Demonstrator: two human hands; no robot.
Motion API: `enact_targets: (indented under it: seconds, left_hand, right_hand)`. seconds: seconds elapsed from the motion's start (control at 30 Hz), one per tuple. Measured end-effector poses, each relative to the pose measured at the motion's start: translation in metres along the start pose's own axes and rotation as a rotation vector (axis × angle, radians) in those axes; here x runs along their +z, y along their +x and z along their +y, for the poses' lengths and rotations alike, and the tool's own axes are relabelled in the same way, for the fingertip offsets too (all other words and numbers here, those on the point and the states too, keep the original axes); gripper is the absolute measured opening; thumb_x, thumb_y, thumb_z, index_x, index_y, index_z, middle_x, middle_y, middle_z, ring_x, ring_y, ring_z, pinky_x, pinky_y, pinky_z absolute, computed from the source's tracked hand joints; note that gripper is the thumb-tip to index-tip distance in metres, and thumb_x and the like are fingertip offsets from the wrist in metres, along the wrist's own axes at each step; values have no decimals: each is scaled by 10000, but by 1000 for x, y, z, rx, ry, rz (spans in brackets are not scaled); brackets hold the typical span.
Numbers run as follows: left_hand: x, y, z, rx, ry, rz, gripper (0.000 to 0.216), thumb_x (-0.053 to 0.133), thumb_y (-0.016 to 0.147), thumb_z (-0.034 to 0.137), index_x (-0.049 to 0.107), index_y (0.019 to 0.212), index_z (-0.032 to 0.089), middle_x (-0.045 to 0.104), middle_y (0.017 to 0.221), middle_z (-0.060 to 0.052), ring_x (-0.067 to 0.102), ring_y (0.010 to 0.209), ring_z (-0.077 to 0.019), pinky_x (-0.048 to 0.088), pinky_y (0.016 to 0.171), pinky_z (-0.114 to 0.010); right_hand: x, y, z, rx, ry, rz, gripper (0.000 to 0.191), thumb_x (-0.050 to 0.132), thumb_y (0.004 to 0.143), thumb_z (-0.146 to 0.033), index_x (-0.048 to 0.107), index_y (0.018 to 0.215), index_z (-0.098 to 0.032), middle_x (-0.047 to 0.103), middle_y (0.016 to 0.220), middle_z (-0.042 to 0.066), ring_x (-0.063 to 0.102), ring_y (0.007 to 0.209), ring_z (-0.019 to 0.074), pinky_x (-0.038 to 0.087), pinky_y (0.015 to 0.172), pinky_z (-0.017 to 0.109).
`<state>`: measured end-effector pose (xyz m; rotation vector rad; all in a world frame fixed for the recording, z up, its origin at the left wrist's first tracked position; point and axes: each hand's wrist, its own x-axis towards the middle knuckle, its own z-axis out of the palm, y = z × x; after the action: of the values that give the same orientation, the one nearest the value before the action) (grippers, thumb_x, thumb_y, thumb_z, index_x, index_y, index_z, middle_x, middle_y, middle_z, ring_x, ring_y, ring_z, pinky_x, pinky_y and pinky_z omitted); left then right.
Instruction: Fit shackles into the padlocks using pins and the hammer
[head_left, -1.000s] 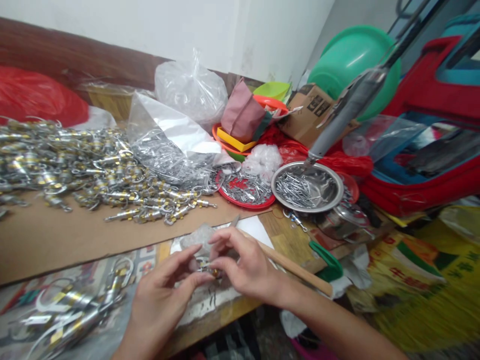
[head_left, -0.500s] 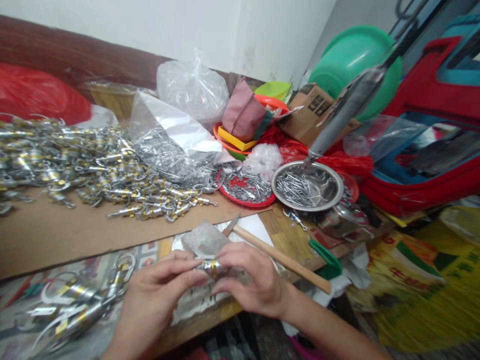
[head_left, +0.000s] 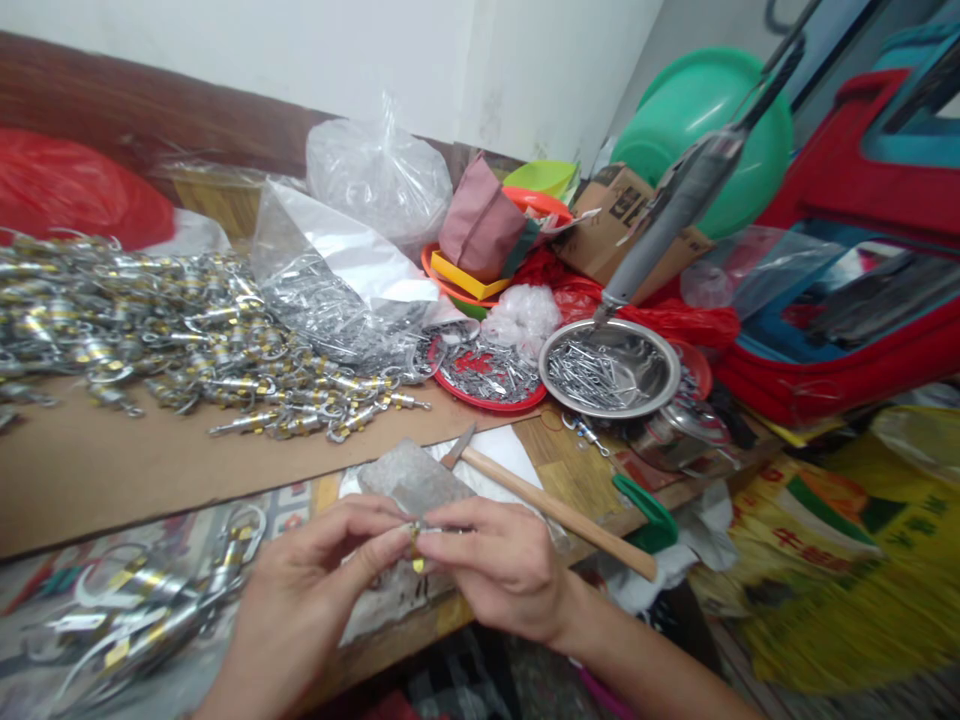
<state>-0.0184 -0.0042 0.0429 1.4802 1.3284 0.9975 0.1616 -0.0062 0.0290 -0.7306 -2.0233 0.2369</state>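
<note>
My left hand [head_left: 315, 590] and my right hand [head_left: 499, 565] meet over the table's front edge. Both pinch one small silver and gold metal fitting [head_left: 413, 540] between thumb and fingertips. Just behind the fingers lies a grey metal block [head_left: 412, 478] on white paper. A hammer with a wooden handle [head_left: 559, 512] lies right of the block, close to my right hand.
A big heap of silver and gold fittings [head_left: 150, 330] covers the brown cardboard [head_left: 112, 470] at left. More fittings [head_left: 150, 600] lie at the near left. A steel bowl of pins [head_left: 609, 368], a red plate of small parts [head_left: 487, 375], plastic bags and a green basin [head_left: 701, 115] crowd the back right.
Both hands have drawn back toward me and off the grey block, which now shows fully. The fitting has turned between my fingers and is now mostly covered by them.
</note>
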Motion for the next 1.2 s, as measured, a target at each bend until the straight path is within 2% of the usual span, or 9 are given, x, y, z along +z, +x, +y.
enact_targets:
  seconds: [0.17,0.33,0.5,0.77,0.93,1.0,1.07,1.13,1.2]
  left_hand:
    - [7,-4,-6,-214,-138,75,145,682,620,357,713,661,222,724,668,1,627,669,-184,476,652,-253]
    - [10,-7,-5,-204,-210,121,139,688,626,350,714,643,215,704,633,6,604,640,-176,463,598,-242]
    - [2,-6,-6,-109,-103,-30,143,670,652,350,698,597,221,684,623,4,587,613,-171,448,555,-229]
    - [9,-9,-11,-257,-272,59,187,705,617,380,711,699,212,716,689,-2,629,689,-179,499,638,-227]
    - [18,-13,-3,-300,-518,126,604,780,532,299,563,1095,265,709,890,3,643,863,-199,523,723,-228]
    - [19,-12,1,-312,-552,127,667,771,546,303,497,1153,262,700,843,3,650,827,-202,532,699,-235]
    - [18,-10,2,-333,-537,96,666,747,580,323,461,1176,249,680,770,7,652,749,-196,537,631,-236]
    - [17,-7,1,-339,-523,47,659,721,615,328,426,1199,248,655,733,16,644,691,-182,526,584,-231]
    - [15,-5,0,-334,-523,-3,654,706,636,325,402,1210,248,638,691,28,633,637,-164,511,577,-227]
  right_hand:
    - [6,4,-5,213,169,25,117,638,751,-223,713,775,-136,696,738,85,650,664,129,533,620,188]
    - [2,-3,-2,40,46,-33,191,530,794,-116,682,900,-161,693,895,88,650,775,137,529,664,207]
    - [0,-7,-3,-91,-85,-63,255,486,778,-86,661,948,-161,683,957,87,640,749,154,520,644,252]
    - [9,4,-11,230,169,20,101,634,745,-183,714,781,-132,701,740,89,657,669,145,538,617,202]
    - [5,11,-11,391,250,-21,140,652,734,-240,722,785,-130,699,705,84,645,615,136,520,557,207]
    - [-1,19,1,394,258,-173,139,658,732,-259,722,780,-146,702,720,60,646,636,126,517,583,203]
    - [-11,32,27,417,53,-307,128,629,762,-259,714,815,-179,708,787,27,650,717,116,514,658,200]
    - [-23,48,66,521,-439,-308,189,527,840,-237,677,953,-219,693,942,8,633,859,109,490,769,206]
    - [-35,63,109,597,-623,-286,306,400,887,-151,593,1124,-176,621,1122,77,573,1027,164,438,882,286]
